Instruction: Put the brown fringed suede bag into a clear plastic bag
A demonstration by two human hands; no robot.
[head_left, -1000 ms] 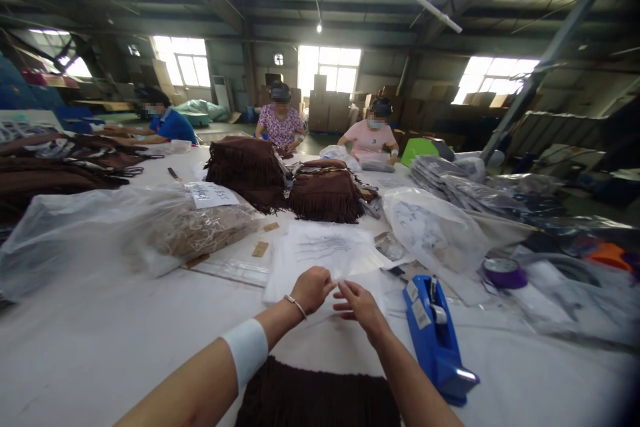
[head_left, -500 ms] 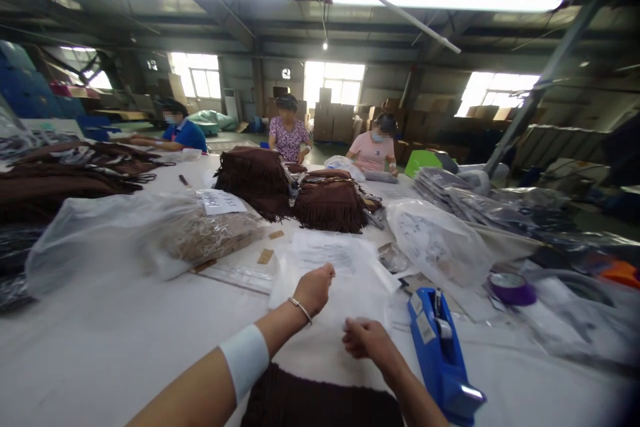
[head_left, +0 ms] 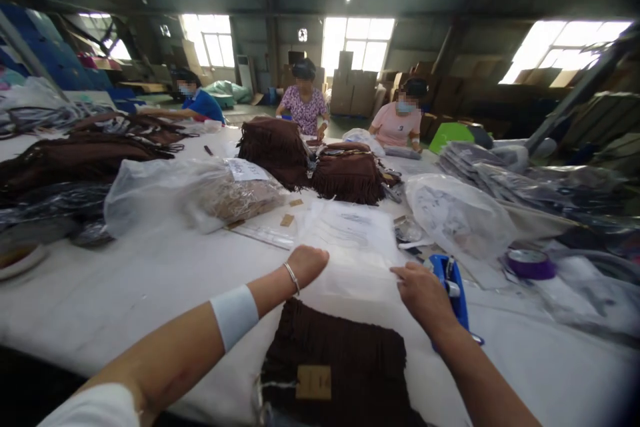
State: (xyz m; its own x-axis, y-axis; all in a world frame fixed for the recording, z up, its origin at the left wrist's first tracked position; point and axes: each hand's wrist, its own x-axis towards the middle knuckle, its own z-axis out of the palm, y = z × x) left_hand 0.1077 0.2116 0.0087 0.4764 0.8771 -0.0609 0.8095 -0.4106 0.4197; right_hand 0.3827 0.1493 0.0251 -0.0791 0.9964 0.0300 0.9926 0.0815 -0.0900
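A thin, see-through plastic bag (head_left: 357, 270) with printed lines lies on the white table in front of me. My left hand (head_left: 309, 267) has its fingers closed on the bag's left edge. At the opposite edge, my right hand (head_left: 425, 293) pinches the plastic, its back turned up. Nearer to me lies a dark brown fringed fabric piece (head_left: 350, 353), flat, with a tan cardboard tag (head_left: 314, 382) tied to its left part by a string. The blue tape dispenser (head_left: 459, 300) is partly hidden behind my right hand.
Stacks of brown fringed pieces (head_left: 273, 150) stand beyond the bag. A filled plastic sack (head_left: 235, 197) is to the left, another bag (head_left: 455, 210) to the right. A purple tape roll (head_left: 531, 265) sits at right. Three people work across the table (head_left: 165, 307).
My hands have moved apart, the right one outward to the bag's right edge. The view has tilted down, showing more of the brown fabric and its tag.
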